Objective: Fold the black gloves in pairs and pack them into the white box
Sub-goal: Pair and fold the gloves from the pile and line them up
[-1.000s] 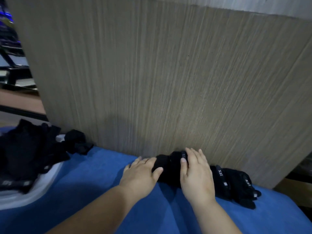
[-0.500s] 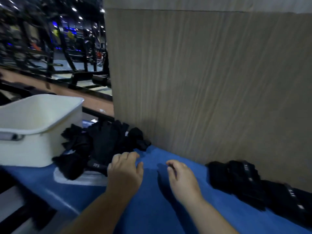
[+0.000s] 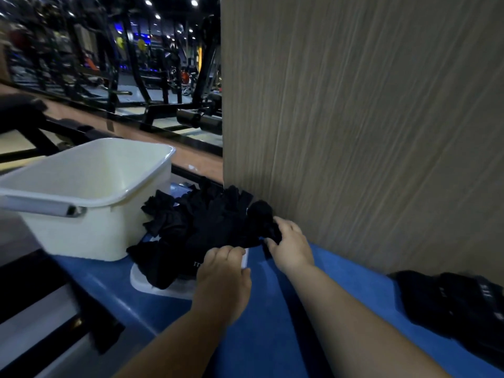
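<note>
At the left edge of the blue padded surface [image 3: 272, 331] stands the white rectangular plastic box [image 3: 90, 233], and no glove shows in the part of its inside that is visible. Just right of it, touching its wall, lies the heap of loose black fabric gloves [image 3: 201, 227], resting on a flat white plastic lid [image 3: 152, 287] and pushed against the tall wood-grain panel [image 3: 354, 132] along the far edge.

The left hand [image 3: 223, 274] curls its fingers over the heap's near side, apparently gripping a cuff with pale lettering. The right hand [image 3: 291, 246] pinches a bunched glove at the heap's right end, beside the panel. Near the right edge, well apart, sit the folded black gloves [image 3: 450, 301], 2 bundles or so.

The step in hand looks like drawing the next pair out of the heap. The next move calls for separating 2 gloves cleanly from the tangle, laying them matched on the bare blue surface, then folding; packing is probably not yet begun.
</note>
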Demonstrator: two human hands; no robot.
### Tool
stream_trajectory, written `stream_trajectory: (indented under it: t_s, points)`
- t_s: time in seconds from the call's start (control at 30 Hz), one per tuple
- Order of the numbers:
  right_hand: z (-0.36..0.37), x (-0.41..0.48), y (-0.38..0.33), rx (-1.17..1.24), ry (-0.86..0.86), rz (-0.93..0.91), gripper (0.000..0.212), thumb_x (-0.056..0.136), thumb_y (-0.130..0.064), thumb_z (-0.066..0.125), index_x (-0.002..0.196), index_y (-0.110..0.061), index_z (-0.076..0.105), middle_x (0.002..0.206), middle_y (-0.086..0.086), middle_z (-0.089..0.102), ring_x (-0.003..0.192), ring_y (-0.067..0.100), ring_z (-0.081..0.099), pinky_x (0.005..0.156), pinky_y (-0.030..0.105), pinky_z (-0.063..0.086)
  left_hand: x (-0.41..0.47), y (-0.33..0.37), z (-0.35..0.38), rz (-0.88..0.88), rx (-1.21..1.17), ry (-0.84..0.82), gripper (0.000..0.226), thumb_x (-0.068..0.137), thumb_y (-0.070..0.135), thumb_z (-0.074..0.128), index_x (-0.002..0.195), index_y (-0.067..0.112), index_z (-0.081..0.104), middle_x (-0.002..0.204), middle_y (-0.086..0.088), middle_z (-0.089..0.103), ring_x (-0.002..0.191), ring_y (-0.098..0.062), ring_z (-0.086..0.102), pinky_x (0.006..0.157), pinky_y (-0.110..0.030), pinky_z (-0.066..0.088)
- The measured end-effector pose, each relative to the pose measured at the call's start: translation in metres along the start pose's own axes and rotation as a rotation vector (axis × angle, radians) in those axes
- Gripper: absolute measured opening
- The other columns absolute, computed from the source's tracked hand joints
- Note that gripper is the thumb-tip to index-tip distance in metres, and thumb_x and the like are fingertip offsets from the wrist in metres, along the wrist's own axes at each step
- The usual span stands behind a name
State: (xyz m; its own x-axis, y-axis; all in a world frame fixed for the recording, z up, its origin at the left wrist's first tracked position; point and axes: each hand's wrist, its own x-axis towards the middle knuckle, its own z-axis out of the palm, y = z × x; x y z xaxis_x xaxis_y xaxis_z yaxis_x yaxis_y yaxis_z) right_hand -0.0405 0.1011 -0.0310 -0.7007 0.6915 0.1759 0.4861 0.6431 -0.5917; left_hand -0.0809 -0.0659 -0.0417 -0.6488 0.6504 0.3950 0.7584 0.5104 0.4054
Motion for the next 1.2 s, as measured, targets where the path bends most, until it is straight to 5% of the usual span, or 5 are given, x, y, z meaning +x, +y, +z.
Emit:
stream_trajectory:
  t_s: [0.27, 0.57, 0.73, 0.97, 1.2]
  points:
    - [-0.005, 0.003, 0.01, -0.021, -0.018, 0.034, 0.029, 0.097, -0.026, 0.052, 0.125, -0.019, 0.058, 0.128, 0.003, 0.053, 0.11, 0.018, 0.052, 0.085, 0.026, 0.044, 0.005, 0.001, 0.004, -0.052, -0.035, 0.039, 0.043, 0.097, 0.035, 0.042, 0.139, 0.024, 0.042, 0.136, 0.01, 0.046, 0.125, -0.012, 0.034, 0.101, -0.023, 0.028]
    - [-0.047, -0.065, 0.044, -0.021, -0.057, -0.029, 0.018, 0.094, -0.022, 0.058, 0.111, -0.022, 0.063, 0.106, -0.008, 0.053, 0.104, 0.015, 0.055, 0.084, 0.023, 0.042, 0.0, 0.041, 0.009, -0.038, -0.032, -0.032, 0.04, 0.099, 0.038, 0.039, 0.137, 0.026, 0.043, 0.132, 0.01, 0.051, 0.124, -0.015, 0.038, 0.099, -0.03, 0.026]
    - [-0.083, -0.114, 0.078, -0.087, -0.102, -0.101, 0.015, 0.09, -0.021, 0.063, 0.104, -0.024, 0.066, 0.099, -0.011, 0.055, 0.1, 0.011, 0.051, 0.078, 0.015, 0.033, -0.008, 0.07, 0.017, -0.121, -0.393, -0.218, 0.046, 0.101, 0.037, 0.037, 0.14, 0.014, 0.04, 0.137, -0.006, 0.048, 0.123, -0.022, 0.047, 0.101, -0.036, 0.039]
    - [-0.135, -0.171, 0.119, -0.192, -0.063, -0.122, 0.03, 0.083, -0.017, 0.066, 0.107, -0.034, 0.069, 0.094, -0.019, 0.044, 0.101, 0.006, 0.039, 0.087, 0.002, 0.027, -0.021, 0.117, 0.024, -0.088, -0.407, -0.502, 0.034, 0.1, 0.039, 0.039, 0.118, 0.017, 0.057, 0.117, -0.004, 0.064, 0.108, -0.021, 0.058, 0.095, -0.035, 0.044]
    - [-0.15, -0.204, 0.117, 0.045, 0.051, -0.044, 0.043, 0.073, -0.059, 0.048, 0.09, -0.031, 0.075, 0.074, -0.006, 0.054, 0.084, 0.008, 0.053, 0.079, 0.025, 0.043, -0.033, 0.139, 0.026, -0.058, -0.536, -0.69, 0.047, 0.089, 0.035, 0.063, 0.133, 0.025, 0.052, 0.124, 0.001, 0.061, 0.11, -0.01, 0.057, 0.091, -0.02, 0.042]
